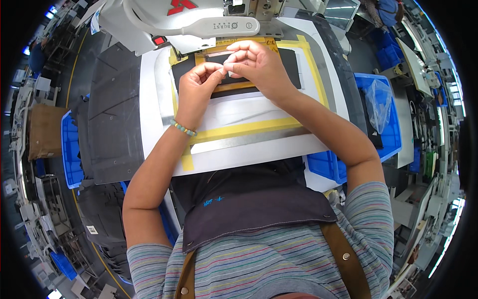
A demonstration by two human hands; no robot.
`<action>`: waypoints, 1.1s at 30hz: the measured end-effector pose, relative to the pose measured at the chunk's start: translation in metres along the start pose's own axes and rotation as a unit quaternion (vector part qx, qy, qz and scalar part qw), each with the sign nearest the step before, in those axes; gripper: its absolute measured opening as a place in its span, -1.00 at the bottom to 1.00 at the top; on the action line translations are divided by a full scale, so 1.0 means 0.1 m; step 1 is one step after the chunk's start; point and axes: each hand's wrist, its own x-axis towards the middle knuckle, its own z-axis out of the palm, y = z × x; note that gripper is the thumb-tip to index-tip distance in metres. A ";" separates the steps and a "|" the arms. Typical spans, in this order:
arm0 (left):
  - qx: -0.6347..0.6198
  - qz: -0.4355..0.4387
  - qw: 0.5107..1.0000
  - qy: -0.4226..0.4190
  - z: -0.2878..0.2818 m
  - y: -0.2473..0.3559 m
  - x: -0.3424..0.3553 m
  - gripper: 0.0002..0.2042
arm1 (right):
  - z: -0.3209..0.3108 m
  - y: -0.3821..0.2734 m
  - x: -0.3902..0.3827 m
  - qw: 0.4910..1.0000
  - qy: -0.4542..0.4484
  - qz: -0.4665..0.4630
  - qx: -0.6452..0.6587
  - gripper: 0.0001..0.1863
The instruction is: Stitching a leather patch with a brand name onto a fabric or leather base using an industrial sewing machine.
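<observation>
My left hand [196, 89] and my right hand [259, 67] meet above the work area of a white sewing machine [174, 15]. Thumb and fingers are pinched on both, with the fingertips touching each other. Anything between them is too small to make out, perhaps hidden by the fingers. Below the hands lies a brass-coloured clamp frame [234, 86], partly covered by them. Dark material [291, 62] shows around the frame. All of this sits on a white sheet [259, 154] edged with yellow tape [249, 128].
A light-grey lamp arm [219, 26] crosses just beyond my hands, below the machine head. Dark table panels [114, 109] flank the white sheet. A blue bin [393, 114] with a clear plastic bag [378, 104] stands at right; another blue bin [72, 149] is at left, near dark stacked pieces [102, 214].
</observation>
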 end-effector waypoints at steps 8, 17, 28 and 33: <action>0.026 0.005 1.000 0.014 0.01 0.02 0.00 -0.89 | 0.04 0.00 0.06 0.998 0.025 0.027 -0.050 -0.75; 0.097 0.018 0.992 0.075 -0.09 -0.07 0.10 -0.86 | -0.16 0.17 0.26 0.996 0.065 0.050 -0.028 -0.79; 0.096 0.030 0.991 0.085 -0.10 -0.11 0.11 -0.88 | -0.15 0.11 0.31 0.987 -0.085 0.072 -0.114 -0.66; 0.088 0.039 0.992 0.077 -0.10 -0.14 0.10 -0.89 | -0.13 0.19 0.36 0.986 -0.113 0.069 -0.099 -0.67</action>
